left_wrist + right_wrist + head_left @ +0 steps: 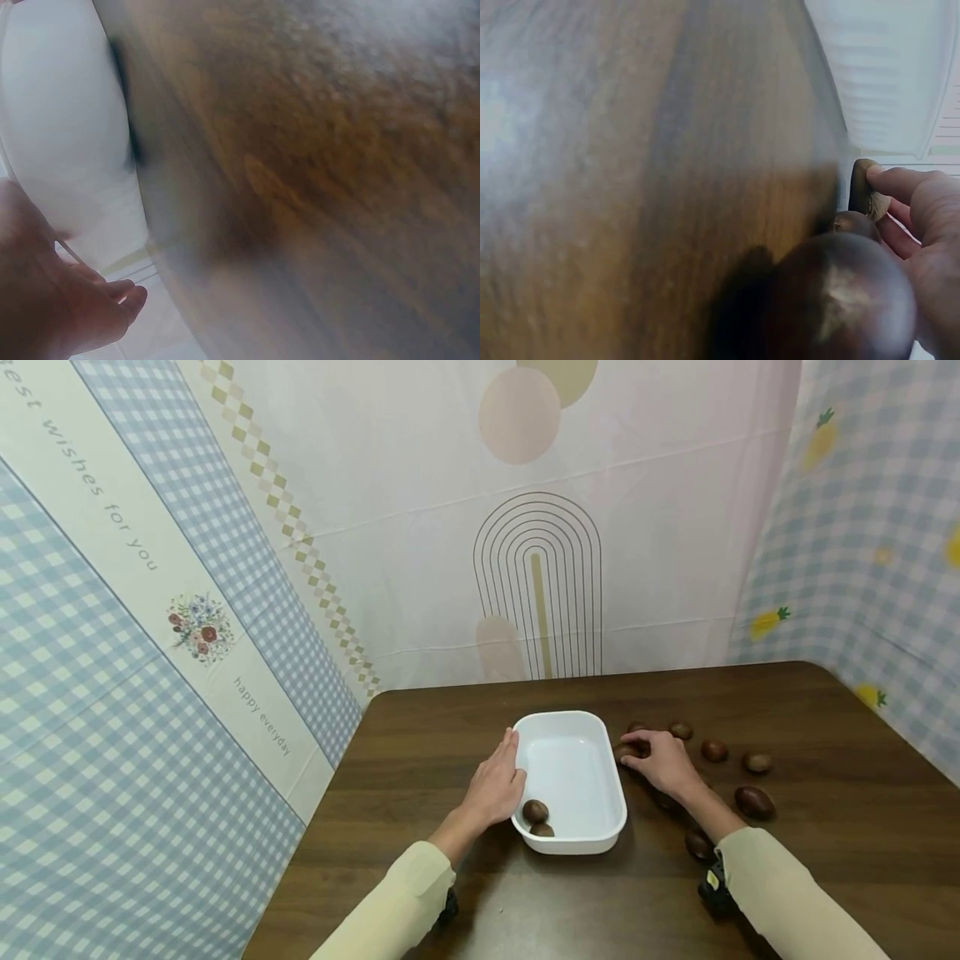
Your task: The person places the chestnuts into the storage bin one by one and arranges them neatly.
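In the head view, a white rectangular dish (pixel 570 845) stands on the brown table, with two brown chestnuts (pixel 536 812) in its near left corner. My left hand (pixel 495 785) rests against the left rim of the dish, fingers fairly straight; the left wrist view shows that hand (pixel 67 300) beside the white wall. Just right of the dish, my right hand (pixel 663 764) pinches a brown chestnut (pixel 862 187) between thumb and fingers. In the right wrist view, another chestnut (pixel 840 300), shiny with a pale patch, looms close beneath the hand.
Several loose chestnuts lie around and beyond my right hand, including a large dark one (pixel 754 802) and one by the forearm (pixel 699 843). The wooden table (pixel 420 735) meets a patterned cloth backdrop (pixel 420 568). Checked cloth (pixel 885 610) hangs on the right side.
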Action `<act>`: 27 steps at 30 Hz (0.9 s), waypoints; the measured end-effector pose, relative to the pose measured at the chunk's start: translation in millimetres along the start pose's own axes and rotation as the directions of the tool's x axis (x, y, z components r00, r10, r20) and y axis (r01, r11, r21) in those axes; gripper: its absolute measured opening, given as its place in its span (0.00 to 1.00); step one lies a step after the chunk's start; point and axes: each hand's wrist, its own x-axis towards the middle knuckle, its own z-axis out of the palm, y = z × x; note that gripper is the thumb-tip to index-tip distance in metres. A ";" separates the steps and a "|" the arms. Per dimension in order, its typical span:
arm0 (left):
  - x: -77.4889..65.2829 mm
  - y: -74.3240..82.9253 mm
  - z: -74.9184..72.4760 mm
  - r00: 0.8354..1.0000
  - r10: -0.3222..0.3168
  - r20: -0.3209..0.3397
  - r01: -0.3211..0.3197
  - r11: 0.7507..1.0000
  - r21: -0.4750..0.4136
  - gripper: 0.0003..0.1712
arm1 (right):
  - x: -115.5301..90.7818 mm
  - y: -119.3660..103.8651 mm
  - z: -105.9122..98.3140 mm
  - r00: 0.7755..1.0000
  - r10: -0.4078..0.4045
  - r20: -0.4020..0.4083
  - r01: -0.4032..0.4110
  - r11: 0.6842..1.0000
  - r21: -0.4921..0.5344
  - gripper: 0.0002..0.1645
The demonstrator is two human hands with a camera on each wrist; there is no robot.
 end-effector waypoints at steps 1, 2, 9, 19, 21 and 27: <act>0.1 0.1 0.2 1.000 0.000 0.000 0.000 1.000 0.002 0.38 | -0.1 -0.5 -1.1 1.000 0.000 -0.007 0.000 1.000 0.003 0.21; -0.2 0.4 -0.2 1.000 0.000 0.000 0.000 1.000 0.003 0.38 | -0.1 -1.0 -2.2 1.000 0.000 -0.014 0.000 1.000 0.008 0.21; 0.0 1.0 -0.5 1.000 0.003 0.001 -0.003 1.000 0.000 0.38 | 2.2 -6.2 -10.2 0.998 0.002 -0.063 -0.001 1.000 0.017 0.22; -0.8 0.8 -1.0 1.000 0.004 0.005 -0.004 1.000 -0.002 0.38 | 5.3 -16.1 -19.2 0.985 -0.028 -0.169 0.038 0.998 0.055 0.23; -1.2 0.8 -1.3 1.000 0.005 0.006 -0.005 1.000 -0.003 0.38 | 5.1 -19.1 -20.2 0.982 -0.031 -0.185 0.043 0.997 0.066 0.23; -2.4 1.0 -2.3 1.000 0.012 0.004 -0.011 1.000 -0.003 0.38 | 4.5 -29.1 -21.0 0.973 -0.024 -0.229 0.047 0.995 0.093 0.23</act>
